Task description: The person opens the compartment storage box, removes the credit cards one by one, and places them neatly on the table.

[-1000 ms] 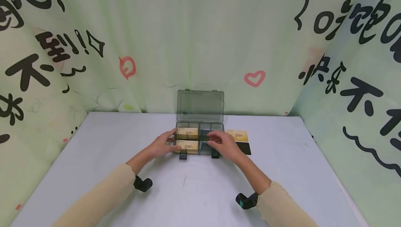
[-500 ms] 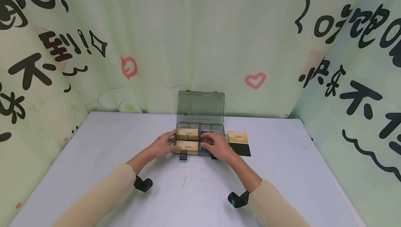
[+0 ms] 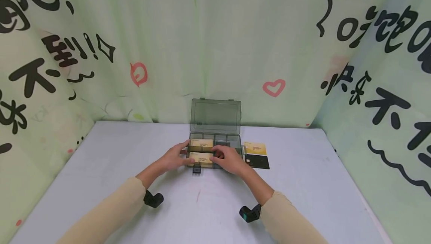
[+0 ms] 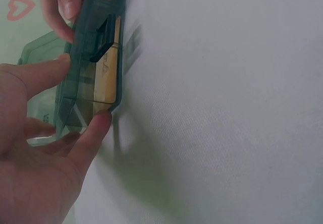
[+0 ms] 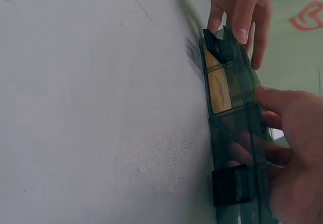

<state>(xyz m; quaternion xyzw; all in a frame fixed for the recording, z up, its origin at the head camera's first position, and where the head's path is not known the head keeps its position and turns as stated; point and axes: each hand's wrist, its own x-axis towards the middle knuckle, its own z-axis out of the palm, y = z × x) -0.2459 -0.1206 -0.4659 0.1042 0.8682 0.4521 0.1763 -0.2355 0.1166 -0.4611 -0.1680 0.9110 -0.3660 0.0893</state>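
Note:
A smoky, see-through divided storage box (image 3: 215,137) lies on the table with its lid (image 3: 216,115) raised at the back. Two stacks of yellow cards fill its left compartments, a far stack (image 3: 201,143) and a near stack (image 3: 201,157). My left hand (image 3: 173,158) holds the box's left end, thumb at the front corner and a finger farther back. Fingers of my right hand (image 3: 230,160) reach into the right half, tips at the stacks' right edges by the middle divider; I cannot tell whether they pinch anything. A dark piece (image 3: 222,144) shows beyond that hand.
Right of the box lie a yellow card (image 3: 254,148) and, nearer, a black card (image 3: 257,161). A front latch (image 3: 196,168) hangs down, and another latch (image 5: 230,186) shows in the right wrist view. Printed curtains (image 3: 215,42) stand behind the white table (image 3: 151,135).
My right hand has slid left across the box's right half to the middle divider, uncovering more of the black card. My left hand has stayed at the left end.

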